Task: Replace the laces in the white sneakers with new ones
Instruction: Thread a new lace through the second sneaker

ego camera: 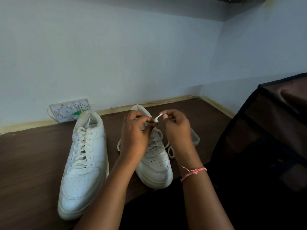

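Note:
Two white sneakers stand on a dark brown table (33,155), toes toward me. The left sneaker (84,163) is fully laced. The right sneaker (156,163) sits under my hands, its white lace (170,151) hanging loose in loops at both sides. My left hand (134,131) and my right hand (177,125) are raised above that shoe's collar. Between their fingertips they pinch a short white piece of lace (157,118), the left at its lower end and the right at its upper end.
A flat white packet (66,110) with a green tag leans against the pale wall behind the left sneaker. A clear plastic box (196,138) lies behind my right hand. A dark mesh rack (274,130) stands at the right, beside the table's edge.

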Available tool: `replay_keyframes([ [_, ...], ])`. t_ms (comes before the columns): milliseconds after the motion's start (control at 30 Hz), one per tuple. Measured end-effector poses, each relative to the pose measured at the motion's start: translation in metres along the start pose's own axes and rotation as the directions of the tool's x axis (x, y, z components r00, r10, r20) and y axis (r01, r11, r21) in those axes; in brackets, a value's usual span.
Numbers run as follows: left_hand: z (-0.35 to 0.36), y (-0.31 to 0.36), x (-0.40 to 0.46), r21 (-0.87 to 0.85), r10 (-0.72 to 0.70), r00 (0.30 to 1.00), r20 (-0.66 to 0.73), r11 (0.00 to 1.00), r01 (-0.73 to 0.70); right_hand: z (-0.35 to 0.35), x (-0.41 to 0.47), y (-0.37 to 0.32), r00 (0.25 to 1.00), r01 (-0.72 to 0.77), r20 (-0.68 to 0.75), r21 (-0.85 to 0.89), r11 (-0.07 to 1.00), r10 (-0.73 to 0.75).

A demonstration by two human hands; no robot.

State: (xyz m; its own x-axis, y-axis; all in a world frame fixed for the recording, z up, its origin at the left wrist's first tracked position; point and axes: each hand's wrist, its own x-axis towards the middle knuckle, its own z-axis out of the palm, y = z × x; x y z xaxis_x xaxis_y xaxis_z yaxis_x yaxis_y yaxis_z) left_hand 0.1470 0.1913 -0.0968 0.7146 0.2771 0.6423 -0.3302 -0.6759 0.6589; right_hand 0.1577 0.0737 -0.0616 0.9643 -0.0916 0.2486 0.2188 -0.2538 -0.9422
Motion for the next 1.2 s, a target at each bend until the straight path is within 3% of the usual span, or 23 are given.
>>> replay_keyframes([
  [100, -0.008, 0.012, 0.004, -0.123, -0.015, 0.998, -0.054, 0.992, 0.008, -0.001, 0.003, 0.012, 0.979, 0.035, 0.203, -0.213, 0.976, 0.009],
  [200, -0.016, 0.027, 0.009, -0.250, -0.007, 0.997, -0.082, 0.968, -0.014, -0.003, -0.002, 0.006, 0.976, 0.127, 0.200, -0.219, 0.968, -0.083],
  [267, -0.018, 0.027, 0.011, -0.269, 0.007, 0.997, -0.081, 0.963, -0.029, -0.008, -0.006, -0.006, 0.989, 0.113, 0.106, -0.109, 0.988, -0.102],
  [333, -0.018, 0.016, 0.011, -0.228, -0.011, 0.999, -0.032, 0.974, 0.003, -0.015, -0.006, -0.013, 0.999, 0.041, -0.023, 0.120, 0.992, -0.038],
  [400, -0.016, 0.000, 0.008, -0.078, -0.038, 0.997, 0.060, 0.996, 0.042, -0.024, -0.002, -0.020, 0.981, -0.037, -0.154, 0.442, 0.896, 0.116],
  [467, -0.015, -0.013, 0.006, 0.074, -0.065, 0.988, 0.142, 0.996, 0.055, -0.033, 0.003, -0.018, 0.948, -0.044, -0.234, 0.577, 0.815, 0.217],
  [533, -0.019, -0.020, 0.007, 0.102, -0.070, 0.983, 0.168, 0.993, 0.053, -0.037, 0.006, -0.008, 0.952, -0.080, -0.237, 0.414, 0.907, 0.192],
  [633, -0.027, -0.027, 0.009, 0.130, -0.066, 0.977, 0.202, 0.991, 0.040, -0.027, 0.007, 0.013, 0.991, -0.132, -0.041, -0.048, 0.990, 0.131],
  [767, -0.027, -0.032, 0.009, 0.051, -0.134, 0.948, 0.290, 0.991, 0.124, 0.009, -0.009, 0.019, 0.980, 0.059, 0.196, -0.454, 0.889, 0.035],
  [867, -0.025, -0.030, 0.008, 0.078, -0.144, 0.951, 0.273, 0.989, 0.127, 0.021, -0.019, 0.015, 0.987, 0.139, 0.034, -0.657, 0.741, -0.155],
  [967, -0.024, -0.027, 0.008, 0.087, -0.140, 0.958, 0.249, 0.989, 0.122, 0.017, -0.014, 0.022, 0.968, 0.163, -0.041, -0.645, 0.747, -0.247],
  [1067, -0.026, -0.029, 0.007, 0.057, -0.122, 0.961, 0.250, 0.992, 0.111, -0.005, 0.001, 0.029, 0.959, -0.004, -0.268, -0.336, 0.942, -0.092],
  [1133, -0.028, -0.030, 0.008, 0.032, -0.128, 0.957, 0.261, 0.992, 0.124, -0.031, 0.009, 0.032, 0.908, -0.097, -0.417, -0.129, 0.987, 0.035],
  [1200, -0.029, -0.032, 0.008, 0.024, -0.133, 0.955, 0.266, 0.991, 0.132, -0.049, 0.014, 0.039, 0.923, -0.155, -0.374, -0.140, 0.978, 0.092],
])
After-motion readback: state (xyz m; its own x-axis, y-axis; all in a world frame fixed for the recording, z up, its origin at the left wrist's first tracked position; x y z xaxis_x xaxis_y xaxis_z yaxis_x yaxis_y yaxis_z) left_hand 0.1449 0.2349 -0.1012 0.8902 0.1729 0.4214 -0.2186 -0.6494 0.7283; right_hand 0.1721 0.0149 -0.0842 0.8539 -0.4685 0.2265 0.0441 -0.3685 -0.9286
